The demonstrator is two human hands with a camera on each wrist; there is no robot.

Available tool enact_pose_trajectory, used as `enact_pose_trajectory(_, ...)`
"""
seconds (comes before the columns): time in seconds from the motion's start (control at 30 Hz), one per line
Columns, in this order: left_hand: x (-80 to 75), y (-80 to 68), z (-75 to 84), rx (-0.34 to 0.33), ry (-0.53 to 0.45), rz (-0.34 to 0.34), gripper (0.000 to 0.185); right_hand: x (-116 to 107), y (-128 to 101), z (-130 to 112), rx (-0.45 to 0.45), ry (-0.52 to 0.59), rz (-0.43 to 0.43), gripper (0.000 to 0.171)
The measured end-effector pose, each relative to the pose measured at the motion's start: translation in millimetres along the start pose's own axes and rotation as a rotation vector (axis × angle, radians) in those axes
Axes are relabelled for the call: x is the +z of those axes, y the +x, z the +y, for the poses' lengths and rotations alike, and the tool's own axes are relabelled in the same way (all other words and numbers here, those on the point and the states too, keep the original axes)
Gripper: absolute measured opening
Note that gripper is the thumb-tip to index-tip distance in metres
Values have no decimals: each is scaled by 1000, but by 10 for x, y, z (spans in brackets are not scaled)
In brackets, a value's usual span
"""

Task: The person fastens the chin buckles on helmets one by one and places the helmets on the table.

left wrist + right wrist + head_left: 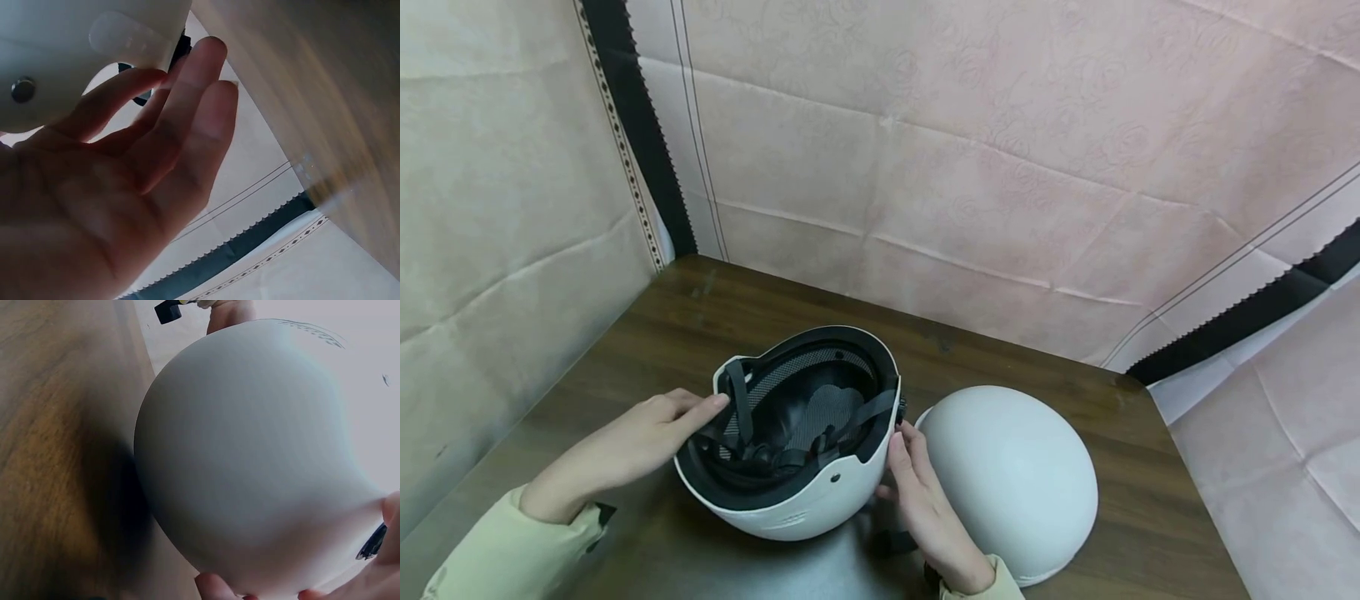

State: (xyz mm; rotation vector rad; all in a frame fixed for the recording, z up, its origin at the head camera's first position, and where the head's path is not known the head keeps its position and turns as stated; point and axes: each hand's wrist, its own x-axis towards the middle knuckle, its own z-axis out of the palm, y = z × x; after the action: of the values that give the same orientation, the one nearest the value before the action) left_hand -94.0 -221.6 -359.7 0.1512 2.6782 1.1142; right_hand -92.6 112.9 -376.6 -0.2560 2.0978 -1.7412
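An upturned white helmet [797, 518] is held between both hands, its black padded inside [838, 408] and dark chin straps [741, 408] facing up. My left hand [643, 437] grips the left rim with the thumb on top. In the left wrist view, the fingers of that hand curve around the outside of the shell, near a metal rivet [23, 90]. At the other end, my right hand [928, 504] holds the rim beside a small black part [902, 408]. The smooth white dome [244, 444] fills much of the right wrist view, close to the wooden table.
Just right of my right hand, a second white helmet [1011, 479] rests dome up on the brown wooden table [1150, 492]. Patterned pale cloth [970, 167] with dark border strips hangs behind and along both sides of the table.
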Motion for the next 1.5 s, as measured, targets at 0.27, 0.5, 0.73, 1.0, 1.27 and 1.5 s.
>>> enact_pose_trajectory(0.27, -26, 29, -70, 19, -25, -35, 62, 22, 5, -12, 9, -6, 11, 71)
enact_pose_trajectory(0.5, -12, 40, -101, 58, -17, -41, 51, 36, 15, -22, 6, -5, 7, 71)
enact_pose_trajectory(0.73, 1, 39, -139, 76, -16, -54, 46, 56, 13, 3, 1, 16, 23, 71)
enact_pose_trajectory(1.0, 26, 40, -153, 71, -22, -54, 45, 64, 12, 2, -11, 28, -5, 69)
enact_pose_trajectory(1.27, 56, 62, -181, 51, -6, -77, 44, 83, 12, -20, -28, 23, -5, 67)
enact_pose_trajectory(1.5, 75, 84, -194, 59, 5, -69, 43, 104, -3, -38, -18, 28, -5, 65)
